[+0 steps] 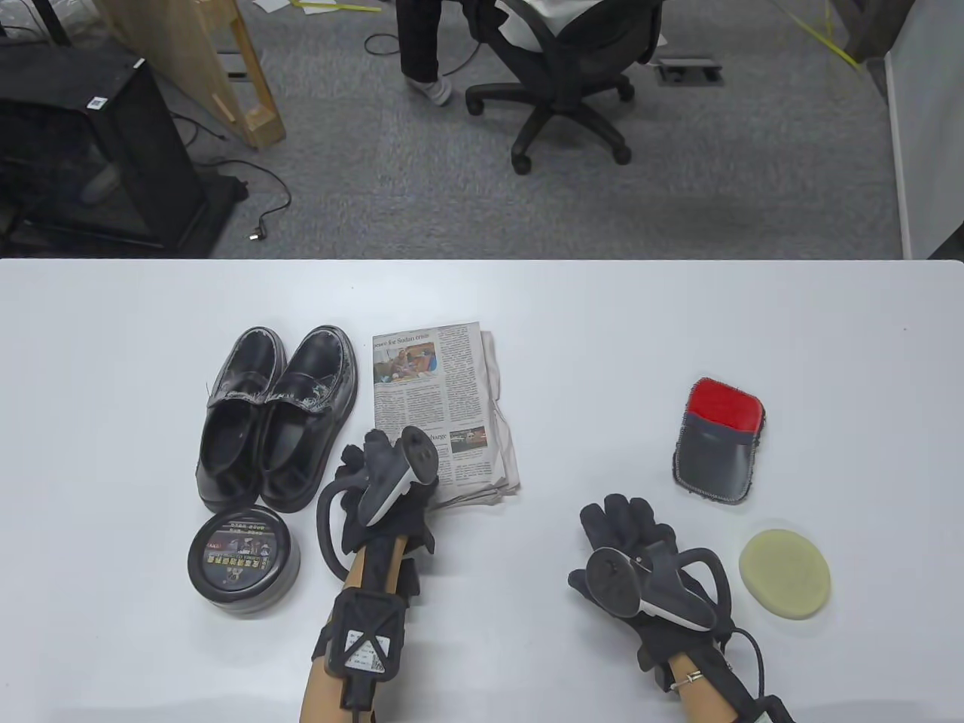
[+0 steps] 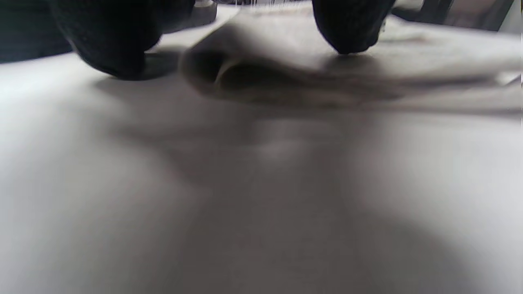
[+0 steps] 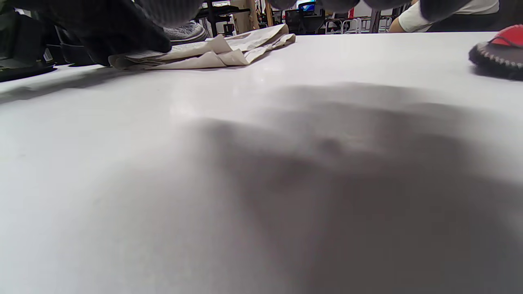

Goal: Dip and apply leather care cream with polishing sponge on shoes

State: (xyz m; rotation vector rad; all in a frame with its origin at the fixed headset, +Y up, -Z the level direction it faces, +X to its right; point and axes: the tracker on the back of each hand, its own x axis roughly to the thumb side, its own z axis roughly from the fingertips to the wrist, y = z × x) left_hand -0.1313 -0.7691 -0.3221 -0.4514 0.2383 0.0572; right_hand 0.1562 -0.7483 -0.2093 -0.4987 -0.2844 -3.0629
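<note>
A pair of black leather shoes (image 1: pixel 275 414) stands at the left of the white table (image 1: pixel 602 331). A round tin of care cream (image 1: pixel 242 561), lid on, lies in front of them. The round pale yellow sponge (image 1: pixel 785 563) lies at the right. My left hand (image 1: pixel 370 458) rests its fingertips (image 2: pixel 347 28) on the near left corner of a folded newspaper (image 1: pixel 444 410), next to the right shoe. It grips nothing. My right hand (image 1: pixel 611 521) lies flat on the table, fingers spread and empty, left of the sponge.
A grey polishing mitt with a red pad (image 1: pixel 715 440) lies behind the sponge, and shows at the right edge of the right wrist view (image 3: pixel 498 53). The newspaper's folded edge shows blurred in the left wrist view (image 2: pixel 286 77). An office chair (image 1: pixel 565 68) stands beyond the table.
</note>
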